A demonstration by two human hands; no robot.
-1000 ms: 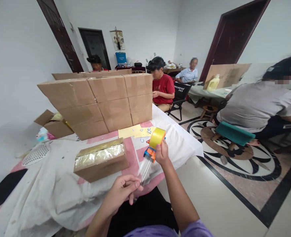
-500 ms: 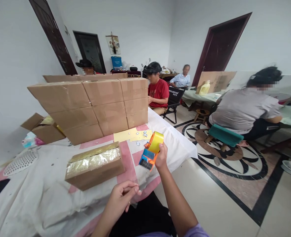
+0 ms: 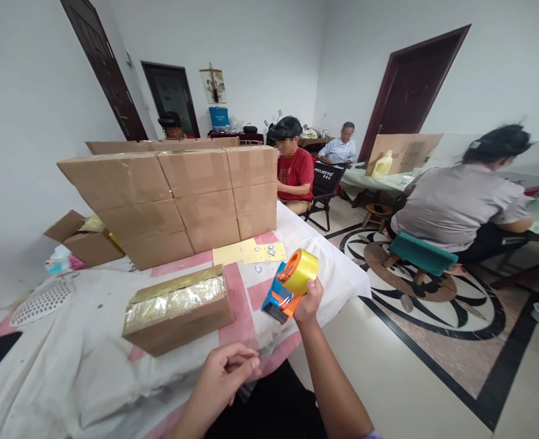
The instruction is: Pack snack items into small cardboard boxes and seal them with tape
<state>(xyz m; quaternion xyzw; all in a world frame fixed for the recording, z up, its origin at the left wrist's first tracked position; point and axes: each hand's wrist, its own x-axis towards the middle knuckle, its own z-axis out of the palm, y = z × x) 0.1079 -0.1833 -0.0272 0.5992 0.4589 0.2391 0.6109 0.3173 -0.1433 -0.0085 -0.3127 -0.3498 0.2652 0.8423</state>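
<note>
My right hand [image 3: 309, 303] grips an orange and blue tape dispenser [image 3: 284, 299] loaded with a roll of yellowish tape [image 3: 306, 271], held above the right side of the table. Closer to me, my left hand [image 3: 227, 373] is closed in a pinch over the table's front edge. A see-through scrap, apparently clear tape [image 3: 246, 389], shows beneath its fingers, partly hidden. A cardboard box [image 3: 178, 311] with shiny tape along its top lies to the left of both hands, touched by neither.
Stacked cardboard boxes [image 3: 205, 198] stand at the back of the cloth-covered table [image 3: 100, 366]. Yellow paper sheets [image 3: 237, 251] lie before them. An open carton [image 3: 86, 241] is at the far left. Several people sit nearby, one in a red shirt [image 3: 296, 174] beyond the stack.
My right hand has turned the tape dispenser slightly and shifted it a little right and down. My left hand stays pinched in nearly the same place. The view has shifted slightly.
</note>
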